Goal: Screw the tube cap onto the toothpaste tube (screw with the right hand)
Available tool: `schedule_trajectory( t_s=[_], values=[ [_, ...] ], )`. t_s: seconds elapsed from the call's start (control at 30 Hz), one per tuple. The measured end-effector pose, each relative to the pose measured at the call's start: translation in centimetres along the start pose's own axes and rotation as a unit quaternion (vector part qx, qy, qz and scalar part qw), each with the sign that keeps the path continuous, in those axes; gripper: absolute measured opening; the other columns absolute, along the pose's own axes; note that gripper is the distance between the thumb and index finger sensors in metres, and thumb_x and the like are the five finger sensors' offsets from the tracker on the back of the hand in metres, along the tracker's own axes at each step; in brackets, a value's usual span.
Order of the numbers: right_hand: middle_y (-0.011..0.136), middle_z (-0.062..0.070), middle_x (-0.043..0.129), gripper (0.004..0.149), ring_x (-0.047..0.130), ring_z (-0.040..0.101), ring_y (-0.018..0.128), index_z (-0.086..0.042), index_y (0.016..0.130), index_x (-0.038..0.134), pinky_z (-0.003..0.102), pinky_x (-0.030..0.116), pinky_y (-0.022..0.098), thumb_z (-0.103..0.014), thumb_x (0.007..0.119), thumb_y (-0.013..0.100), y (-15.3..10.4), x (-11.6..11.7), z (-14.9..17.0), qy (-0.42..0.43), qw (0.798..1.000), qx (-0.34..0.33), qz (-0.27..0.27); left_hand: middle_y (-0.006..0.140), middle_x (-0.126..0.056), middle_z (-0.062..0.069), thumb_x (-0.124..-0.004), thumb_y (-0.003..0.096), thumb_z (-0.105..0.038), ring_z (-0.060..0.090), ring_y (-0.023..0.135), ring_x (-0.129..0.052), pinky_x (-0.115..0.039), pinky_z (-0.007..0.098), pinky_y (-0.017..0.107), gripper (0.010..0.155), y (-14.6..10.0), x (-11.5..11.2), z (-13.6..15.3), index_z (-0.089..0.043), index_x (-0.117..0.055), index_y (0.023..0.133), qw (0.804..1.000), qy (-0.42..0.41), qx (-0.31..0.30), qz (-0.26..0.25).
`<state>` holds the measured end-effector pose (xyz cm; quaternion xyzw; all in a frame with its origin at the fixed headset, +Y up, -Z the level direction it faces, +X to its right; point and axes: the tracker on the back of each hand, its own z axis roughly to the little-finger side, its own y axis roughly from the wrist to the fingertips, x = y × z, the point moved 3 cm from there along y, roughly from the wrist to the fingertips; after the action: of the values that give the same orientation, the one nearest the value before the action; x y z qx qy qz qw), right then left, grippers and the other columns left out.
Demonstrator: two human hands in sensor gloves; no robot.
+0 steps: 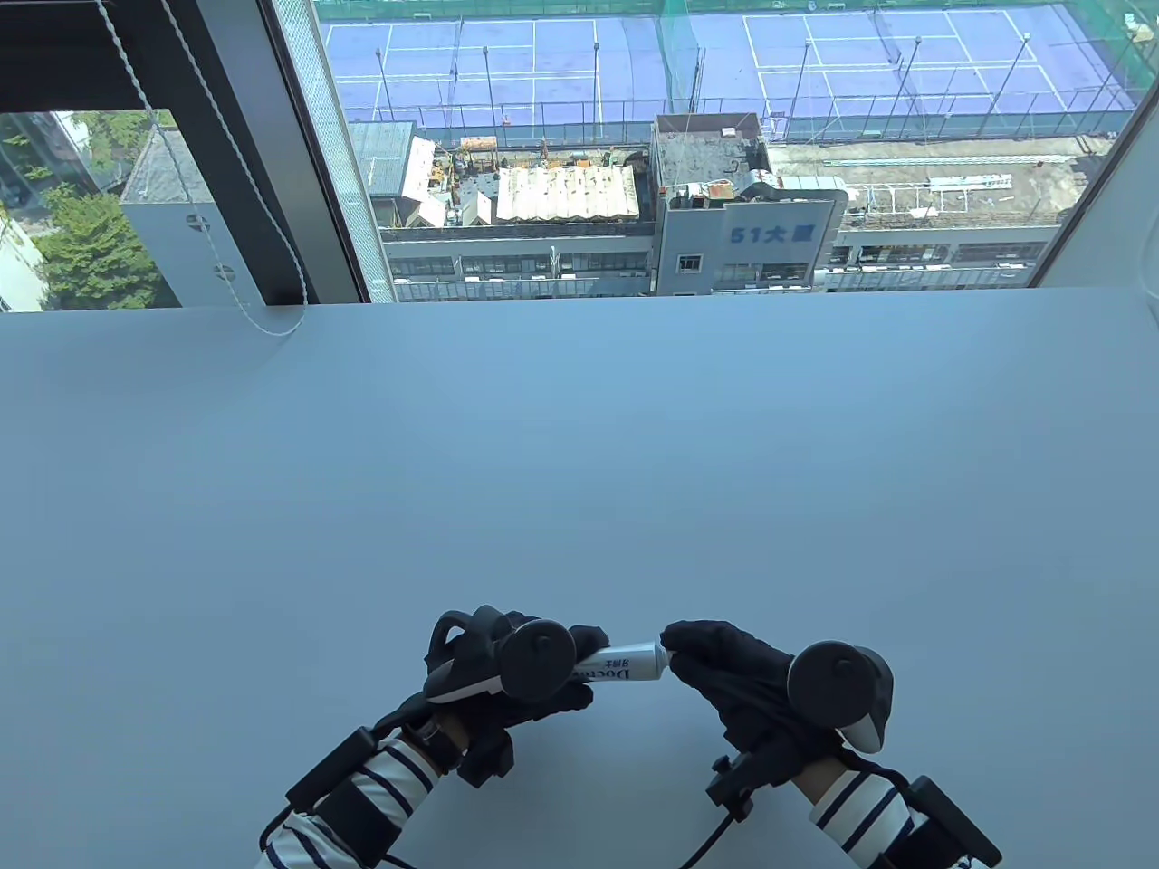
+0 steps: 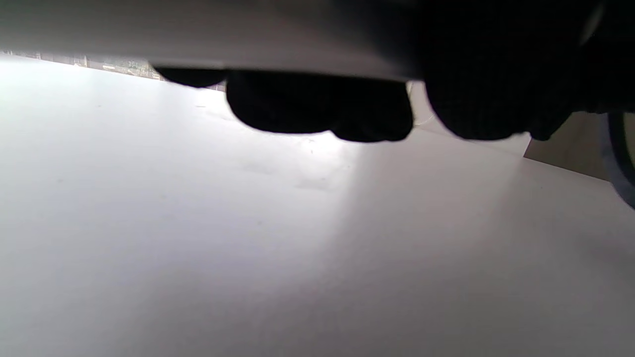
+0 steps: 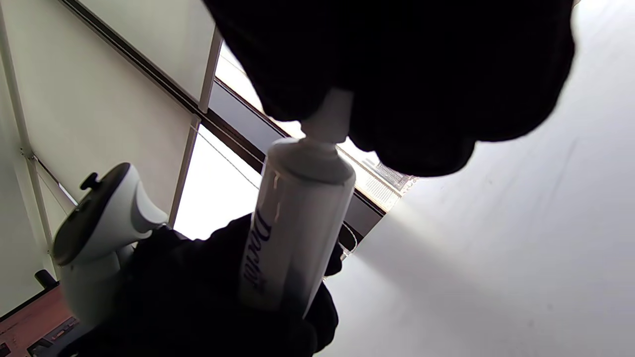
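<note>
**Cap end of the tube held between two gloved hands above the table**

The toothpaste tube point(image 1: 625, 663) lies roughly level, just above the white table point(image 1: 579, 453) near its front edge, its long axis running left to right between the hands. The left hand point(image 1: 507, 674) wraps the tail end of the tube and holds it. The right hand point(image 1: 733, 674) closes its fingers around the nozzle end, which points toward it; the tube cap point(image 3: 330, 116) sits in line with the tube's axis, so the coming twist should turn about that same left-to-right line. Whether the thread has caught cannot be told.

The table view shows only the printed mid-section of the tube; the cap is hidden under the right glove. The right wrist view shows the white cap neck emerging from the fingers point(image 3: 421, 139) and meeting the tube shoulder, with the left hand's tracker point(image 3: 99, 213) behind. The left wrist view shows dark fingertips point(image 2: 317, 106) above the tabletop, no tube.
</note>
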<state>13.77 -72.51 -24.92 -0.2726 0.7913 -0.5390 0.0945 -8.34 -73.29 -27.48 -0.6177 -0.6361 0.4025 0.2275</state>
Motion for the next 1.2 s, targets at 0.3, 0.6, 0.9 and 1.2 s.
schedule_trajectory(
  t_s=[0.3, 0.6, 0.9, 1.2],
  values=[
    [0.058, 0.029, 0.093, 0.037, 0.095, 0.034, 0.039, 0.006, 0.080, 0.081, 0.056, 0.082, 0.030, -0.020, 0.065, 0.058, -0.3, 0.1, 0.5, -0.019, 1.000, 0.011, 0.005, 0.082, -0.085, 0.010, -0.086, 0.0274, -0.065, 0.030, 0.069, -0.084, -0.073, 0.046, 0.064, 0.080, 0.2, 0.1, -0.8, -0.031, -0.062, 0.096, 1.000, 0.004, -0.002, -0.009],
    [0.061, 0.030, 0.089, 0.053, 0.091, 0.039, 0.043, 0.007, 0.084, 0.077, 0.059, 0.075, 0.034, -0.035, 0.054, 0.061, -0.4, 0.2, 1.1, 0.017, 1.000, 0.013, -0.001, 0.082, -0.085, 0.010, -0.085, 0.0276, -0.065, 0.030, 0.069, -0.084, -0.073, 0.046, 0.063, 0.080, 0.2, 0.2, -0.9, -0.031, -0.062, 0.096, 1.000, 0.007, -0.001, -0.017],
    [0.066, 0.031, 0.082, 0.044, 0.086, 0.042, 0.048, 0.010, 0.092, 0.062, 0.062, 0.071, 0.037, -0.023, 0.052, 0.065, -0.4, 1.1, 0.8, 0.025, 0.999, 0.001, -0.048, 0.082, -0.085, 0.010, -0.085, 0.0275, -0.065, 0.030, 0.069, -0.084, -0.073, 0.046, 0.064, 0.080, 0.1, 0.3, -0.6, -0.031, -0.062, 0.096, 1.000, 0.004, 0.005, -0.025],
    [0.045, 0.023, 0.090, 0.063, 0.090, 0.041, 0.034, 0.010, 0.076, 0.079, 0.061, 0.073, 0.029, -0.041, 0.043, 0.063, -0.5, 0.8, 1.7, 0.020, 0.998, 0.045, -0.038, 0.082, -0.085, 0.010, -0.085, 0.0275, -0.065, 0.030, 0.069, -0.084, -0.073, 0.046, 0.064, 0.080, 0.1, 0.0, -0.7, -0.031, -0.061, 0.096, 1.000, 0.002, 0.000, -0.018]
  ],
)
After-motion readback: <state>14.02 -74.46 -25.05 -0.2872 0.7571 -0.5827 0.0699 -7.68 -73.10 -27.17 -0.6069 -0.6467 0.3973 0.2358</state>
